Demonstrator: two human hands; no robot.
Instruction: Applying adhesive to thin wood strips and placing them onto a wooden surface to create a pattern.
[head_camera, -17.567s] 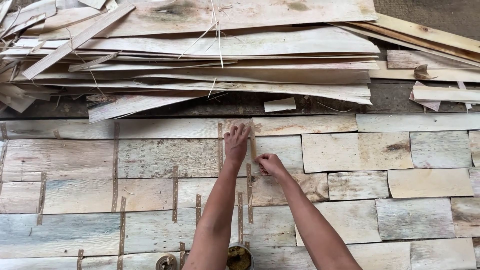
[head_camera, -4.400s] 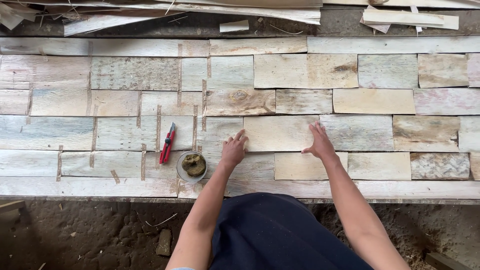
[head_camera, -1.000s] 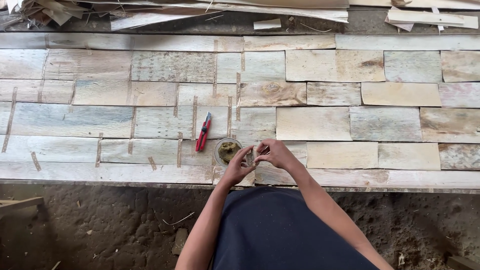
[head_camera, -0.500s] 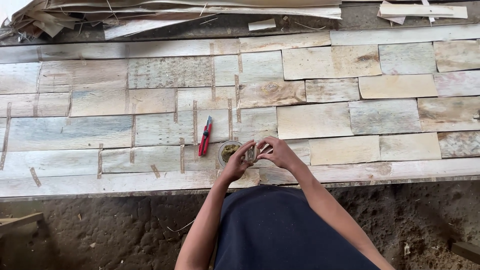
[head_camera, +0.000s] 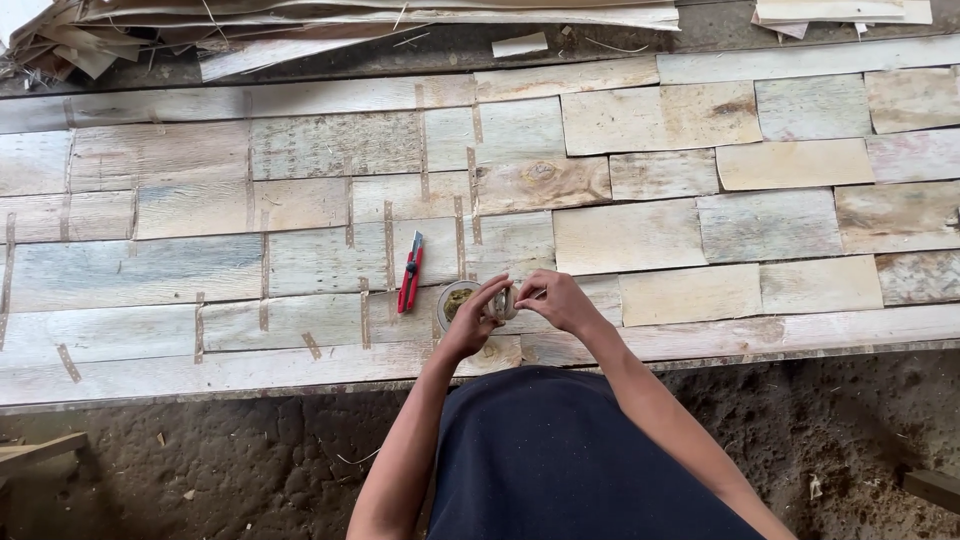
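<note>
left hand (head_camera: 470, 322): over the near edge of the veneer sheets, fingers curled, pinching the near side of a small tape roll
right hand (head_camera: 556, 298): just beside the left hand, fingers pinched on the far side of the same roll, looks like thumb and forefinger picking at its edge
tape roll (head_camera: 505, 303): small, pale, held between both hands above the sheets, partly hidden by fingers, free end too small to make out
round tin (head_camera: 452, 303): just left of the hands, resting on the sheets, dark greenish stuff inside, left hand partly covers it
red cutter (head_camera: 411, 274): lying flat on the sheets left of the tin, not touched
veneer sheets (head_camera: 640, 235): pale wood pieces laid edge to edge in rows like brickwork across the table; left half has brown tape strips over the seams, right half seams bare
tape strips (head_camera: 461, 236): short, brown, mostly upright over joints, nearest ones right above the hands
scrap pile (head_camera: 300, 30): loose veneer offcuts heaped along the far edge
change: a few seconds ago both hands lay flat and apart on the sheets; now they meet at the roll, camera view almost the same over the last second
meaning: pressing down looks done, hands busy getting tape off the roll, likely for a bare seam close by
</note>
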